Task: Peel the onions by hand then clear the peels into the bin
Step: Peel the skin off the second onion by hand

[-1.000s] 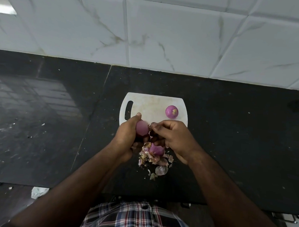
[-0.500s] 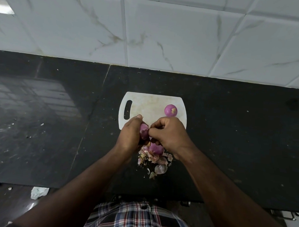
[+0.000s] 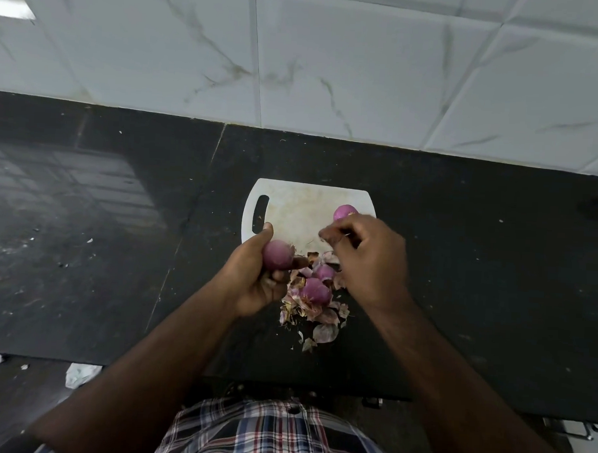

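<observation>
My left hand (image 3: 257, 276) grips a purple onion (image 3: 278, 255) over the near edge of the white cutting board (image 3: 291, 209). My right hand (image 3: 368, 260) is raised to the right of it, fingertips pinched together, apparently on a thin scrap of peel that is too small to make out. A peeled onion (image 3: 344, 212) rests on the board's right side, partly hidden by my right hand. Two more purple onions (image 3: 317, 290) lie in a pile of dry peels (image 3: 317, 318) on the black counter between my hands.
The black stone counter (image 3: 102, 217) runs left and right, backed by a white marble-tiled wall (image 3: 332, 63). Crumpled paper scraps (image 3: 80, 374) lie on the floor at the lower left. No bin is in view.
My right hand has pulled away from the held onion, up and to the right over the board. The left hand keeps its grip on the onion.
</observation>
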Available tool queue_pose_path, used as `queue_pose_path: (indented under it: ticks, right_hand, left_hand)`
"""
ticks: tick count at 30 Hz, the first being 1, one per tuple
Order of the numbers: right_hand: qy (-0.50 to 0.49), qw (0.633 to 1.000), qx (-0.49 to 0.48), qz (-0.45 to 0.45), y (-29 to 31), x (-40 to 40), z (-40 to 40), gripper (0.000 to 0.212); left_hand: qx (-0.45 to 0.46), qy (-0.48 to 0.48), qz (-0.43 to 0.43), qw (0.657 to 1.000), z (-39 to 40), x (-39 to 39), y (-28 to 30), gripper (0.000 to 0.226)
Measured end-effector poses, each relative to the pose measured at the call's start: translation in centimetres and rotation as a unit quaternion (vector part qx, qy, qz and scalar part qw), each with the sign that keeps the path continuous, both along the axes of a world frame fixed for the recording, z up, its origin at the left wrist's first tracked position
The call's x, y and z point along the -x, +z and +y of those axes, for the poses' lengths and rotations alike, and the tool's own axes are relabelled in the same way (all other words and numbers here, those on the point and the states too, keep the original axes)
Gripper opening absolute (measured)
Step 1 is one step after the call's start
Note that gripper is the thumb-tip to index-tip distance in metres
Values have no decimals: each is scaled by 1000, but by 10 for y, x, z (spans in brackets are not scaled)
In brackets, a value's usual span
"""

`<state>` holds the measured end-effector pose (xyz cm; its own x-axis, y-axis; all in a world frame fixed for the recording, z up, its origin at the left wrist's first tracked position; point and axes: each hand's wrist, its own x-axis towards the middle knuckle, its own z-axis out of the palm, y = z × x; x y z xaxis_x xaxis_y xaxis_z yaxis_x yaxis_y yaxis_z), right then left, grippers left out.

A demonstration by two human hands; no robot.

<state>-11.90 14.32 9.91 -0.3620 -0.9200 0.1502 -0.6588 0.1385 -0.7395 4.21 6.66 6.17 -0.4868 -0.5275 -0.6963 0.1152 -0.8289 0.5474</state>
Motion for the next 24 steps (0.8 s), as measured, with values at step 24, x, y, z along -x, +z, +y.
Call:
queue_pose_path:
  ticks: [24]
  right_hand:
    - [32, 979, 126, -155, 30, -53, -50, 42]
  left_hand:
    - [148, 17, -51, 988, 23, 20, 37, 73]
